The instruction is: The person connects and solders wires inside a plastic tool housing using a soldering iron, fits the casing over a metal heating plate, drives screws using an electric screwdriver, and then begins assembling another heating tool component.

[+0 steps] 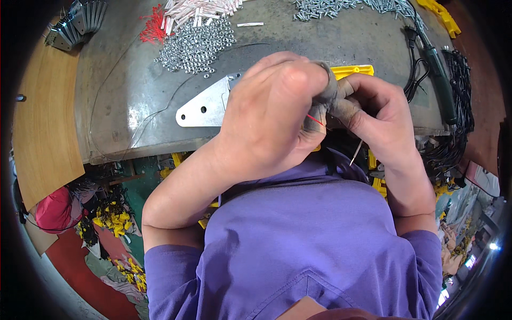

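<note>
My left hand (272,104) is closed, its fingertips pinched together just over the table's near edge. A thin red wire (316,119) shows at its fingers. Close against it, my right hand (380,109) is also closed, thumb and forefinger pressed together; what they grip is hidden. Grey covers wrap some fingertips. Below the right hand hangs a thin pale strand (356,153), and I cannot make out where its upper end goes. Behind the hands lies a yellow plastic housing (352,70), partly covered. A silver triangular metal plate (204,120) with round holes lies left of my left hand.
On the metal-topped table (122,106) lie a heap of nuts (194,45), white sleeves (200,9), red wires (153,26) and screws (325,8). A dark green tool (440,85) and black cables (461,80) hang at the right. Metal brackets (80,24) stand far left.
</note>
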Motion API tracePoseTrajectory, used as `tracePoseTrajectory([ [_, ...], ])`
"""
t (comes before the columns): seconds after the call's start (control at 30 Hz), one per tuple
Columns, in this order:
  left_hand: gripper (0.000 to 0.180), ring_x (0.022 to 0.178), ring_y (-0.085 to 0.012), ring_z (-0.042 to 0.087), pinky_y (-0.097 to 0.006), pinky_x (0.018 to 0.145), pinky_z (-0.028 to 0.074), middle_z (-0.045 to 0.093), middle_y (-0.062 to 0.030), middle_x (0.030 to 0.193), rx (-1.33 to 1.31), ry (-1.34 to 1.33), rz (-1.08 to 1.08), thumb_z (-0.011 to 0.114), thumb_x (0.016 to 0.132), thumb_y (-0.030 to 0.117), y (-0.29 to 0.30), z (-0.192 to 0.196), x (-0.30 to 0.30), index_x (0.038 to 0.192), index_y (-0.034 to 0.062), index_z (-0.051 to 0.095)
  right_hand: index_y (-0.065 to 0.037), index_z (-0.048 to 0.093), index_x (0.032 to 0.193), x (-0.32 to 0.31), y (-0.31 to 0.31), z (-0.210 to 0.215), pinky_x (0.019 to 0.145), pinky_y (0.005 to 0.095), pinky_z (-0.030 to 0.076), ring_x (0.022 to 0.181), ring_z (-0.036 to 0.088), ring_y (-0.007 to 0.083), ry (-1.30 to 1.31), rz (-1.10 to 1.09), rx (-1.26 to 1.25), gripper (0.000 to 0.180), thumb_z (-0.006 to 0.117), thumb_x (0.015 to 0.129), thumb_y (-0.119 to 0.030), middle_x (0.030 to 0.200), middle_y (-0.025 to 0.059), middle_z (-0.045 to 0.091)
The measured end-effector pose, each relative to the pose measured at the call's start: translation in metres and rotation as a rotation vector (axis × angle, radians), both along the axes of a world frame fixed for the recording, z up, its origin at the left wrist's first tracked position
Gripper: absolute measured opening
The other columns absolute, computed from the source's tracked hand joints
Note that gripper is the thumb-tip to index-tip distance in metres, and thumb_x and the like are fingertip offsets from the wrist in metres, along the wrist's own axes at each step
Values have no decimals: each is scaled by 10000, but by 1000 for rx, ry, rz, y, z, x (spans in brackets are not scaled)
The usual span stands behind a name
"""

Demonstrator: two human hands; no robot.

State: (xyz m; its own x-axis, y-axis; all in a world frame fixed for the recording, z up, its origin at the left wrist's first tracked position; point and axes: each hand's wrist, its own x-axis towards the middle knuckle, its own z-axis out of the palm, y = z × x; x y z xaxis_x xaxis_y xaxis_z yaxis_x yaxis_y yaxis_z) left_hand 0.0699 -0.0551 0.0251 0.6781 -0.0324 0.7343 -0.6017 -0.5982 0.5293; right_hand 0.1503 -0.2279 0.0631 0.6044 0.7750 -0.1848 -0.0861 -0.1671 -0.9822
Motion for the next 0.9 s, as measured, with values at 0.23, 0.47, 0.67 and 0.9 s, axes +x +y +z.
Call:
tracePoseTrajectory([
  [0.23, 545, 866, -129, 571, -318, 871, 473, 561, -50, 933, -528, 996, -212, 686, 718, -71, 8, 46, 4, 1176, -5, 397, 4, 611, 874, 7, -4, -6, 526, 258, 407, 535, 504, 167, -1402, 126, 150, 195, 616, 680, 18, 653, 96, 522],
  [0.47, 310, 758, -200, 661, -332, 791, 523, 670, -143, 952, 346, -66, -8, 754, 693, -8, 16, 15, -5, 964, 3, 603, -21, 579, 836, 7, 5, -9, 548, 288, 426, 613, 528, 191, -748, -2, 60, 163, 628, 681, 1, 745, 68, 526],
  [0.67, 574, 918, -163, 630, -313, 831, 508, 606, -98, 968, -497, 908, -98, 667, 775, -38, 6, 35, -7, 1247, 5, 343, -18, 562, 826, 12, 0, -13, 568, 285, 459, 643, 543, 172, -1457, 139, 214, 139, 636, 709, -38, 749, 45, 528],
  [0.9, 622, 897, -202, 634, -375, 867, 520, 562, -142, 1076, 313, 132, -97, 723, 711, -85, 18, 16, -6, 1225, -8, 382, 20, 535, 908, 4, 2, -8, 640, 216, 426, 724, 474, 52, -173, 42, 109, 116, 545, 830, -65, 785, 17, 537],
])
